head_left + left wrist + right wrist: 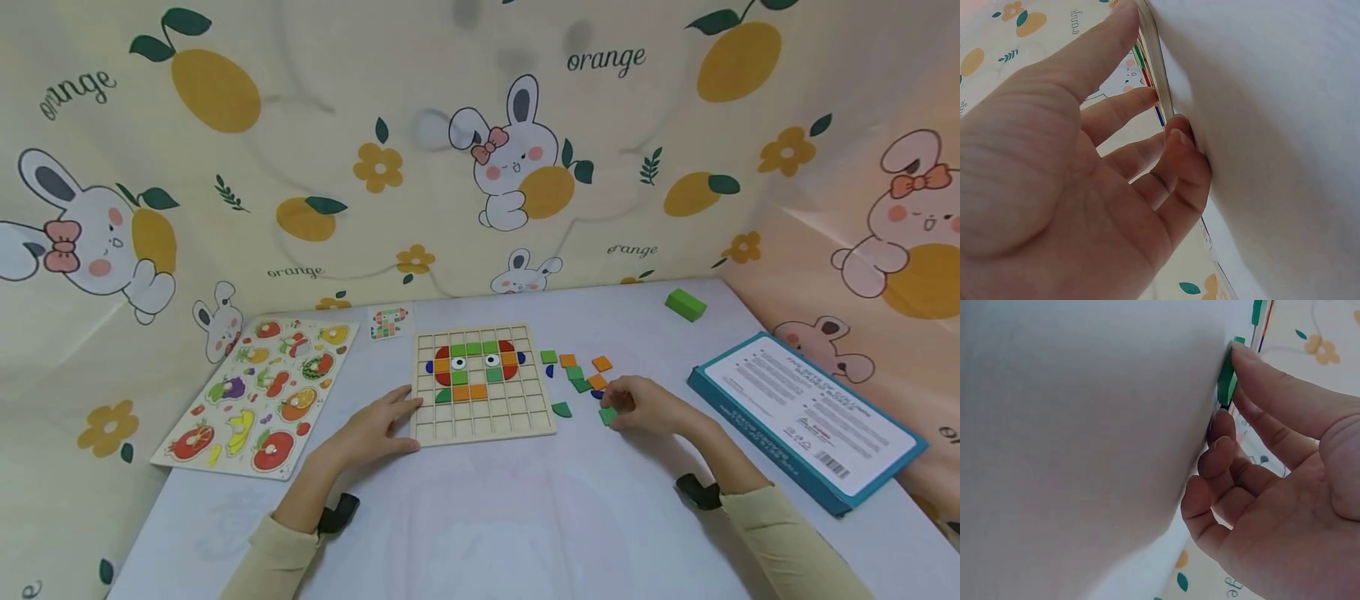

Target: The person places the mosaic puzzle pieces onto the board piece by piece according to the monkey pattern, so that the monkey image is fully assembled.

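A wooden grid board [517,418] lies mid-table, partly filled with red, orange, green and blue tiles and two eye tiles. Against its left edge rests my left hand [377,425], thumb near the front corner and fingers spread loosely; the left wrist view shows the fingertips at the board's side [1159,59]. To the right of the board, my right hand [647,406] pinches a green tile [607,415] between thumb and fingers, low over the table. In the right wrist view this green tile [1227,380] stands tilted at the thumb tip. The other fingers curl beside it.
Loose orange tiles [602,363], green tiles and blue half-rounds lie between board and right hand. A small pattern card [389,321] sits behind the board. At left is a fruit puzzle board [258,400]; at right, a blue-edged box [806,417] and a green block [686,305].
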`<state>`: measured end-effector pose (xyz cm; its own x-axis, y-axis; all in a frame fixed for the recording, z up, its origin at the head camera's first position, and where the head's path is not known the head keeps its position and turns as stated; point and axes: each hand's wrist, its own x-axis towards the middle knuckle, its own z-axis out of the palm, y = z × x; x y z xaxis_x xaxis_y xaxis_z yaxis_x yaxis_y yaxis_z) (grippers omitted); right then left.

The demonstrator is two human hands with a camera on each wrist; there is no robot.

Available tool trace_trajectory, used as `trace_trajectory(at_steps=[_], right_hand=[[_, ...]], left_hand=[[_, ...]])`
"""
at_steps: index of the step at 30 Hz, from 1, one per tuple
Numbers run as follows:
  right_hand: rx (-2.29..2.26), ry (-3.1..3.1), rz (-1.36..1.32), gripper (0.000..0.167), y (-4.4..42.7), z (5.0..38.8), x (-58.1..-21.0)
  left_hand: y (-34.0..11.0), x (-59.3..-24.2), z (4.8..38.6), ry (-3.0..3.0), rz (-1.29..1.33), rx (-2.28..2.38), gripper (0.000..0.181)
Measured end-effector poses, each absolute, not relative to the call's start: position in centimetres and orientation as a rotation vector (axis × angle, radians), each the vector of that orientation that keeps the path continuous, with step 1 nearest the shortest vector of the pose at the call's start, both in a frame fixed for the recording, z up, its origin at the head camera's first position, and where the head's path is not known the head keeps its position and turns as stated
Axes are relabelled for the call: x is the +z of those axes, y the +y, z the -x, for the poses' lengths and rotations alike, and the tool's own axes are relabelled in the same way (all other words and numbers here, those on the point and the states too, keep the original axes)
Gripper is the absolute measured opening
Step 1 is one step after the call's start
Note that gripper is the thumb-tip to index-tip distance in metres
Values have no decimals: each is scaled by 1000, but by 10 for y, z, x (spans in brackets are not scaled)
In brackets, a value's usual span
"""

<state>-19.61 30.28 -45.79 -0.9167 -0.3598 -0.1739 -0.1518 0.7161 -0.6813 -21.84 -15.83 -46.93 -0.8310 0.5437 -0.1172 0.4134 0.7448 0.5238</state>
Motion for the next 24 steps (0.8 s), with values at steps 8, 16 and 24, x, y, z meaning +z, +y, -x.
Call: trace_trajectory(at_steps=[8, 16, 24], right_hand=[[-1005, 2647, 422, 20, 298, 199, -459], [-1091, 2662, 559, 22, 270, 209, -453], [-1196, 2575, 801, 20, 189, 236, -451]], left_hand=[[-158, -470, 219, 2685, -745, 709, 73], [-158, -469, 218, 2682, -736, 708, 73], [-158, -468, 217, 2686, -741, 704, 73]])
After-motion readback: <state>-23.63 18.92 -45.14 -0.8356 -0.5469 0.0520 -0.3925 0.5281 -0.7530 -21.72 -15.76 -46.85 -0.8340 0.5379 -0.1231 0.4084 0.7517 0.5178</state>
